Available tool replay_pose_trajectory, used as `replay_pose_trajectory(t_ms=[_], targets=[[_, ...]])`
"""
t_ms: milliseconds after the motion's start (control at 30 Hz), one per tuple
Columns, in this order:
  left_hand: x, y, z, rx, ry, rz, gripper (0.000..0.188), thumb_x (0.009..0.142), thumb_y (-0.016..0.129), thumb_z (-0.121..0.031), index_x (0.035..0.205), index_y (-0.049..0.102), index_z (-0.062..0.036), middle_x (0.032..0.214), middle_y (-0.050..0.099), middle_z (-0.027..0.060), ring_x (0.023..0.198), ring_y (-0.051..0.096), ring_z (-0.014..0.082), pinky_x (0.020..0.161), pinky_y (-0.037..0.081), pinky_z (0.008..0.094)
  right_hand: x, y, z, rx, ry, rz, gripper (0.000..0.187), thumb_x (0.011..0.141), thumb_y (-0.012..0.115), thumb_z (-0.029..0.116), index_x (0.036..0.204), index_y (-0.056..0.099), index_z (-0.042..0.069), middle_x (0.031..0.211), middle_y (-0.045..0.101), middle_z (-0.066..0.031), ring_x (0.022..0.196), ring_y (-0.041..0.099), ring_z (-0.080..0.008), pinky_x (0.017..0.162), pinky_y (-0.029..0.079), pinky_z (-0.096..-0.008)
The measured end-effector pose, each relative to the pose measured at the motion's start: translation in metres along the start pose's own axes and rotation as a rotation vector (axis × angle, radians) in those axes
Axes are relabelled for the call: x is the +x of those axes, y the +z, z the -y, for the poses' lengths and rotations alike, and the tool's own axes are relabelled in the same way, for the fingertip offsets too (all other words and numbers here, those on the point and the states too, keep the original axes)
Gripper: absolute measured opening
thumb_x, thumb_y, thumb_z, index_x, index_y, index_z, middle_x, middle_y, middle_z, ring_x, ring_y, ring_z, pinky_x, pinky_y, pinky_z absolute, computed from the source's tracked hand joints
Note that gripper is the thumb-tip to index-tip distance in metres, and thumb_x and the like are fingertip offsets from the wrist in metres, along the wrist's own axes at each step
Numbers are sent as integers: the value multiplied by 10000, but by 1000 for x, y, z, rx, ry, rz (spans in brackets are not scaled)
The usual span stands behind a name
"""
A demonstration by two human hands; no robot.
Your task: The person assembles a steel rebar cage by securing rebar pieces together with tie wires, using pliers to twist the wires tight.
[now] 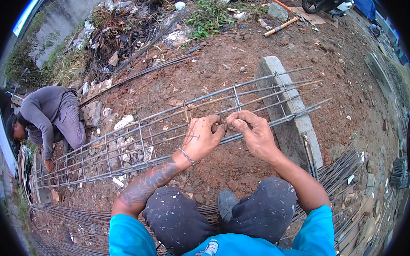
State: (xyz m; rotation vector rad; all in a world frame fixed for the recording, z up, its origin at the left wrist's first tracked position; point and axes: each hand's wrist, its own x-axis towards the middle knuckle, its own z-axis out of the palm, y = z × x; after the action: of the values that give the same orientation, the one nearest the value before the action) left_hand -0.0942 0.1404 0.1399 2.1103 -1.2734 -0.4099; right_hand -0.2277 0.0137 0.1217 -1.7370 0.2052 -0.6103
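Bare reddish dirt [244, 61] strewn with rubble and weeds runs up to a grey wall [68, 7]. A long rebar cage [159, 135] lies across it, its far end on a concrete block [288, 113]. Left hand [202, 139] and right hand [255, 134] meet at the near bar, fingertips pinching thin tie wire [223, 115]. Another person [50, 116] crouches at the cage's far end; loose stirrups [340, 166] lie beside.

Bare reddish earth [244, 61] carries everything here. A long rebar cage [136, 138] lies across it from eight o'clock toward two, its far end propped on a grey concrete block [288, 113]. Loose steel rods [335, 172] are heaped at four o'clock, rubble and weeds [210, 14] at twelve.
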Motion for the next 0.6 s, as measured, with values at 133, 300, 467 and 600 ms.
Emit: replay_pose_trajectory(t_ms=[133,300,467,600], targets=[[1,3,5,106,109,17,197,827,621,-167,917,658,4,710,639,140,677,643,259,658,481,366,2,-6,4,138,168,-84,236,984,513,207,930,625,6,819,622,-42,761,555,-91,698,460,-248],[0,2,18,50,133,-28,163,848,596,-139,899,667,-2,837,639,163,802,640,285,760,477,376,13,-28,30,396,423,-130,297,1010,462,240,841,564,18,635,455,28,597,448,-76,562,398,-247],[-7,13,33,-664,-111,278,257,966,441,-150,1150,542,-1,832,631,118,755,614,207,673,474,317,19,-60,25,-123,467,190,281,989,492,242,931,600,-10,622,424,54,561,379,-65,513,338,-254],[-8,6,17,-1143,-365,554,313,1021,360,-236,1190,465,5,743,579,58,649,534,128,571,418,252,16,-50,15,-169,403,180,259,963,525,233,985,645,4,640,512,14,587,451,-91,555,394,-281]])
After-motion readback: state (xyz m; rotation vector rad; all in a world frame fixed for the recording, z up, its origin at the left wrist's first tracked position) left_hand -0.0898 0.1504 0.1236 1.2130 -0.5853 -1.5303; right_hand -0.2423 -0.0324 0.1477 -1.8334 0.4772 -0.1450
